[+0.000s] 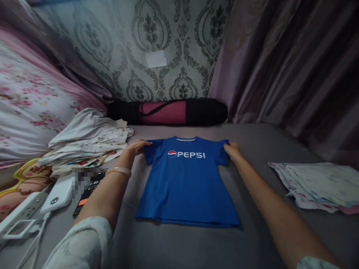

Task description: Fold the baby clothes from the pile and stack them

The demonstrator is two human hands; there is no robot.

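A blue T-shirt (186, 186) with a white PEPSI print lies spread face up on the grey sheet, its collar toward the wall and its hem toward me. My left hand (138, 147) pinches the end of the sleeve on the left. At the opposite sleeve, my right hand (232, 149) grips the cuff between thumb and fingers. Both sleeves are stretched out sideways, and the body of the shirt is nearly smooth. A pale bangle circles my left wrist.
Crumpled light clothes (89, 134) are piled at left, near a phone (88, 194), a white power bank (58, 192) and a power strip (24, 211) with cables. Folded clothes (322, 185) lie at right. A black and pink rolled bag (165, 112) rests along the wall.
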